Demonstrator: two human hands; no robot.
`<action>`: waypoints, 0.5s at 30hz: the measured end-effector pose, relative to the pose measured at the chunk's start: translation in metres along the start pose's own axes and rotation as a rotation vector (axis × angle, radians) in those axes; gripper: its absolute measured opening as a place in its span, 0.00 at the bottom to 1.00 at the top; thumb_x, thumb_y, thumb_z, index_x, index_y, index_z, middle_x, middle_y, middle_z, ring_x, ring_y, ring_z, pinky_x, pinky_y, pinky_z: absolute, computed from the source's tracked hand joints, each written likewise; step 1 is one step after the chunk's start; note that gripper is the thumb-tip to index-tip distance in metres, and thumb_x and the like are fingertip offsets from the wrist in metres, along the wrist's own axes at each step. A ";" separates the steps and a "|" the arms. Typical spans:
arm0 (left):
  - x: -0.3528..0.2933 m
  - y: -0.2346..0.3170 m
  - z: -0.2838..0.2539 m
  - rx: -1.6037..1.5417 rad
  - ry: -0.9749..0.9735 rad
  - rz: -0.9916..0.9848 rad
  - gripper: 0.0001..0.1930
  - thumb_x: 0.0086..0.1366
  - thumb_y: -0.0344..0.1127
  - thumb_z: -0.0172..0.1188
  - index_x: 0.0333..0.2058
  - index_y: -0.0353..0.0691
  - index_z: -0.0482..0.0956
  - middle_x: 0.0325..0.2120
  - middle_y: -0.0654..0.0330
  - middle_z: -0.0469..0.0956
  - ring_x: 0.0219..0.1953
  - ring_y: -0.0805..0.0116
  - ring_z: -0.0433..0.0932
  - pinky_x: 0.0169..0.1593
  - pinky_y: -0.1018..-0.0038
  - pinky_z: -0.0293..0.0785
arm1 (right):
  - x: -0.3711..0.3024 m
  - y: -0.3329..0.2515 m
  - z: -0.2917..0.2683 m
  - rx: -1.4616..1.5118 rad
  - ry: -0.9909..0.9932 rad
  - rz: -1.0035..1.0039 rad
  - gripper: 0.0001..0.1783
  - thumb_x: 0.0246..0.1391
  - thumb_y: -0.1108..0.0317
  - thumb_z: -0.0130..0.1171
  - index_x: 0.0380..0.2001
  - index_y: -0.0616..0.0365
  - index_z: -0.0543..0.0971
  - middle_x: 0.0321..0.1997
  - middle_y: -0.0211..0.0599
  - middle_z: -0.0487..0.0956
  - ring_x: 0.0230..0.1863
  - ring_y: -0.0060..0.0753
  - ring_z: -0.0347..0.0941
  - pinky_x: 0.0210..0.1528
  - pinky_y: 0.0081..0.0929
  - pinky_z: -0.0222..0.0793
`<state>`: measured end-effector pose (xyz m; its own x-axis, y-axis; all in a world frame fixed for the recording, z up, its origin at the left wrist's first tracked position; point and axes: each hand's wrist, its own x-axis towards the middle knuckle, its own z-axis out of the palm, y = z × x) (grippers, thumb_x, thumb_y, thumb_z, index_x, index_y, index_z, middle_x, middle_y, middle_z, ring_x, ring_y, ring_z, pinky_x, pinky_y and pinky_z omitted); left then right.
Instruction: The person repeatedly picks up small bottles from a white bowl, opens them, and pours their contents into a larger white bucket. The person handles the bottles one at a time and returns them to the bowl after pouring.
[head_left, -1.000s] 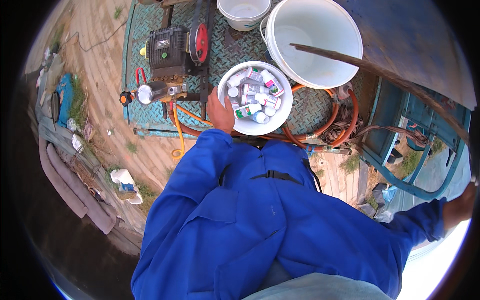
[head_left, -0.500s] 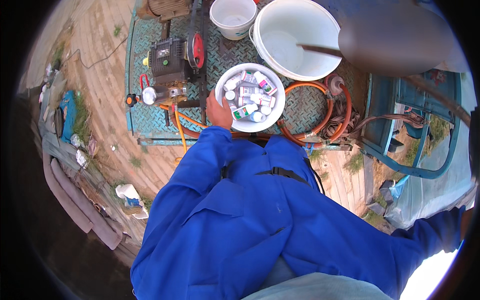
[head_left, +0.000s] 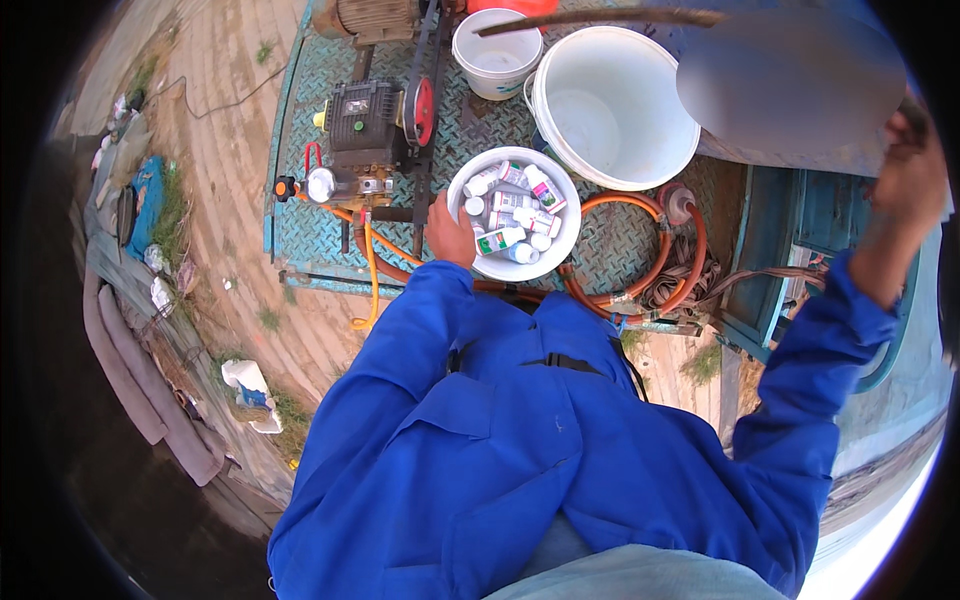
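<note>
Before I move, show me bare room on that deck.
Free: tread plate within the looped orange hose, right of the white bowl, and a narrow strip between the black pump and the deck's left edge. Crowded: the bowl's bottles, the left hand at its rim, the tangled strap.

I am in an outdoor work yard: bare tan dirt ground (head_left: pixel 225 190) with green weed tufts (head_left: pixel 265 51) lies past the left edge of a teal diamond-plate metal platform (head_left: pixel 612 245) bearing a black ribbed pump (head_left: pixel 362 122).
</note>
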<state>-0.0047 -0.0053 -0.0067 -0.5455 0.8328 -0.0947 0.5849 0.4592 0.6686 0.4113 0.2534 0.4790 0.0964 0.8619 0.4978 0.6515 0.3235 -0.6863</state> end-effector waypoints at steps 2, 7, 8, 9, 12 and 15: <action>0.000 0.002 -0.001 0.008 0.027 0.014 0.28 0.76 0.36 0.65 0.71 0.37 0.72 0.60 0.44 0.78 0.63 0.37 0.78 0.63 0.45 0.72 | -0.022 0.018 0.043 0.211 0.119 0.119 0.18 0.80 0.63 0.56 0.59 0.67 0.82 0.57 0.51 0.90 0.41 0.26 0.85 0.41 0.19 0.80; 0.001 -0.002 0.003 0.003 0.031 0.014 0.28 0.76 0.36 0.65 0.71 0.37 0.73 0.60 0.43 0.79 0.62 0.36 0.79 0.64 0.45 0.73 | -0.038 0.045 0.141 0.488 0.025 0.172 0.16 0.75 0.62 0.65 0.49 0.67 0.83 0.48 0.52 0.91 0.36 0.32 0.89 0.38 0.27 0.84; 0.001 -0.006 0.005 0.004 0.031 0.014 0.28 0.75 0.35 0.66 0.70 0.37 0.73 0.60 0.43 0.79 0.62 0.36 0.79 0.64 0.45 0.73 | -0.037 0.049 0.161 0.529 0.032 0.281 0.14 0.72 0.63 0.66 0.48 0.66 0.84 0.44 0.48 0.91 0.36 0.34 0.89 0.38 0.30 0.84; 0.001 -0.009 0.007 -0.005 0.037 0.027 0.28 0.75 0.35 0.66 0.70 0.37 0.73 0.61 0.43 0.79 0.62 0.36 0.79 0.65 0.46 0.74 | -0.038 0.054 0.182 0.569 0.040 0.389 0.13 0.70 0.65 0.68 0.48 0.64 0.85 0.41 0.44 0.90 0.36 0.36 0.88 0.39 0.32 0.83; 0.001 -0.022 0.011 -0.046 0.067 0.060 0.28 0.71 0.34 0.70 0.68 0.38 0.76 0.61 0.42 0.81 0.64 0.38 0.80 0.67 0.48 0.75 | -0.048 0.069 0.222 0.871 -0.065 0.486 0.18 0.66 0.71 0.72 0.56 0.61 0.81 0.42 0.32 0.86 0.42 0.28 0.86 0.43 0.27 0.82; 0.003 -0.024 0.013 -0.163 0.048 0.096 0.29 0.73 0.32 0.68 0.69 0.30 0.74 0.62 0.38 0.80 0.65 0.37 0.79 0.69 0.50 0.75 | -0.047 0.079 0.233 0.616 -0.015 0.415 0.24 0.76 0.55 0.63 0.49 0.72 0.82 0.41 0.46 0.89 0.36 0.37 0.92 0.32 0.32 0.87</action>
<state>-0.0126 -0.0101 -0.0326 -0.5221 0.8529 0.0079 0.5326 0.3187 0.7840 0.2828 0.3291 0.2783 0.2294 0.9648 0.1289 0.0234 0.1269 -0.9916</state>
